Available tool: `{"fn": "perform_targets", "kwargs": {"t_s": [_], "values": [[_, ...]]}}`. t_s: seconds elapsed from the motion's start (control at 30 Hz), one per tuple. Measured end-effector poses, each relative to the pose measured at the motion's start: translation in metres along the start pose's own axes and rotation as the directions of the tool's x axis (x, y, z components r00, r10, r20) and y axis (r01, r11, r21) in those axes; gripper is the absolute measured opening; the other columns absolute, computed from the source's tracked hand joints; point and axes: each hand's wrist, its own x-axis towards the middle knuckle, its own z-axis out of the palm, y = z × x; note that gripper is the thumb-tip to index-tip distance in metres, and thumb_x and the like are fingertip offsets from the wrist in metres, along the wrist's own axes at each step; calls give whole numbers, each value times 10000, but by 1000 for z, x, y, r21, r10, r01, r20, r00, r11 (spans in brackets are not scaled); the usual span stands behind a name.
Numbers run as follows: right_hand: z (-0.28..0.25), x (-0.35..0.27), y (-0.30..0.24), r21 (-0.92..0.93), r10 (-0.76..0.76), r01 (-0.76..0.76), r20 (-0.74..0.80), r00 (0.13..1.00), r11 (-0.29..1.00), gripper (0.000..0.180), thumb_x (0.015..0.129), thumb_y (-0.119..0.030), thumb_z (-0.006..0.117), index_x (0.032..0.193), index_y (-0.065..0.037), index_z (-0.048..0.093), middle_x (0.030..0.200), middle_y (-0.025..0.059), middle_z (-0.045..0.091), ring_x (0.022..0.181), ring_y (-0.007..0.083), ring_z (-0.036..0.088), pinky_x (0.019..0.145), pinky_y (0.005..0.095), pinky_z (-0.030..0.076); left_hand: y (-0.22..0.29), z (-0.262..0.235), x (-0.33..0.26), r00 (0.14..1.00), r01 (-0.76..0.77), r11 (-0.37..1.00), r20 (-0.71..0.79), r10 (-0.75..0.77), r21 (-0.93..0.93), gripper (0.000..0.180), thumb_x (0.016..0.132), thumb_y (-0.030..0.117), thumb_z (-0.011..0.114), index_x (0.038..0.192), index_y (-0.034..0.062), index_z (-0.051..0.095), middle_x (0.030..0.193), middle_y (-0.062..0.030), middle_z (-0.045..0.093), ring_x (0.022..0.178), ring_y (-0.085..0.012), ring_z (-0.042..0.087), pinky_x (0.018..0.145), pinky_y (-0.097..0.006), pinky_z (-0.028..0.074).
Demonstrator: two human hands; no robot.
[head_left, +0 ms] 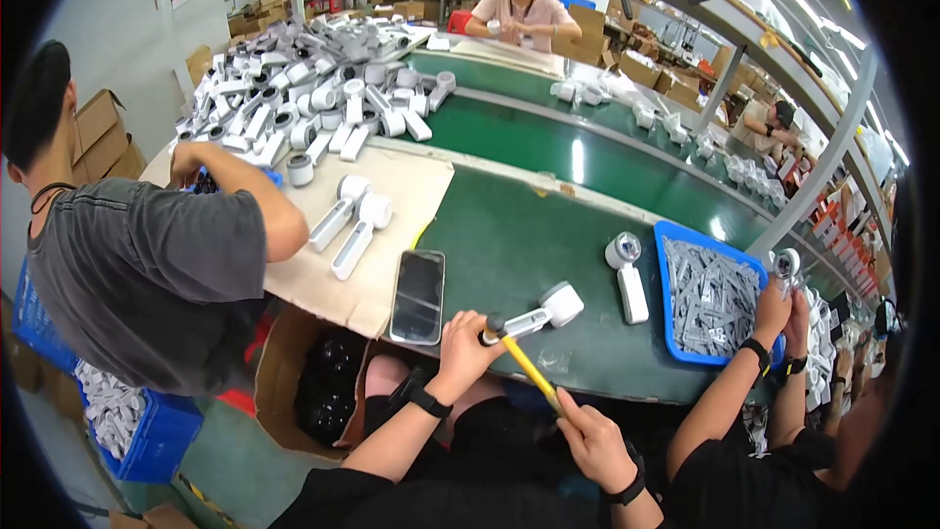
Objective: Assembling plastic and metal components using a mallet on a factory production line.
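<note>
My right hand (pixel 595 446) is closed around the yellow handle of a hammer (pixel 529 368). The hammer's dark head rests over or just above the handle end of a white handheld fan (pixel 558 305), which lies on the green bench at its front edge. Around that same handle end my left hand (pixel 464 353) is closed, fingertips beside the hammer head. Whether the hammer touches the fan, I cannot tell. A dark-screened phone (pixel 418 296) lies left of my left hand. Farther right lies another white fan (pixel 627 276), its round head away from me.
A blue tray (pixel 668 318) of grey strips stands right, beside a co-worker's hands (pixel 783 309) holding a fan. At left another person leans over a cardboard-covered surface (pixel 411 176) with a large heap of fans (pixel 294 88). An open carton (pixel 279 382) stands below.
</note>
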Motion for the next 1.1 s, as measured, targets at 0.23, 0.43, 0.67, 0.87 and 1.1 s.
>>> {"fn": "perform_targets", "kwargs": {"t_s": [0.23, 0.43, 0.67, 0.87, 1.1], "values": [[3, -6, 6, 32, -23, 22, 39, 999, 999, 503, 896, -46, 659, 1385, -41, 542, 762, 157, 543, 663, 304, 570, 633, 368, 464, 4, 1, -2, 999, -37, 998, -33, 36, -43, 290, 676, 274, 870, 894, 122, 754, 794, -49, 596, 849, -280, 591, 728, -416, 442], [3, -20, 22, 101, 76, -62, -134, 988, 993, 463, 901, -16, 626, 1356, 12, 545, 784, 153, 577, 686, 244, 591, 675, 310, 477, 8, -4, -6, 1000, -22, 997, 7, 23, -72, 274, 692, 256, 858, 904, 119, 752, 805, -38, 604, 850, -260, 588, 760, -391, 441], [8, -16, 56, 308, 205, -128, -231, 951, 943, 507, 931, -16, 572, 1430, 10, 488, 736, 0, 550, 623, 84, 500, 588, 242, 431, 8, -2, 0, 998, -54, 997, -21, 53, -61, 254, 712, 241, 839, 904, 110, 736, 829, -47, 618, 874, -274, 594, 774, -393, 439], [3, -9, 58, 238, 110, -38, -298, 948, 971, 506, 923, 4, 571, 1422, 13, 490, 759, 63, 547, 666, 116, 519, 643, 252, 445, 5, -1, 3, 999, -37, 998, 15, 38, -44, 266, 716, 233, 833, 923, 108, 722, 860, -57, 632, 883, -287, 599, 786, -406, 452], [12, -13, 71, 295, 215, -161, -162, 963, 942, 482, 932, -5, 581, 1408, -1, 506, 874, 143, 649, 747, 194, 617, 714, 322, 488, 31, -10, 20, 968, -163, 966, 221, 117, 200, 313, 792, 230, 753, 1053, 88, 656, 966, -118, 635, 966, -336, 611, 799, -458, 480]]}}
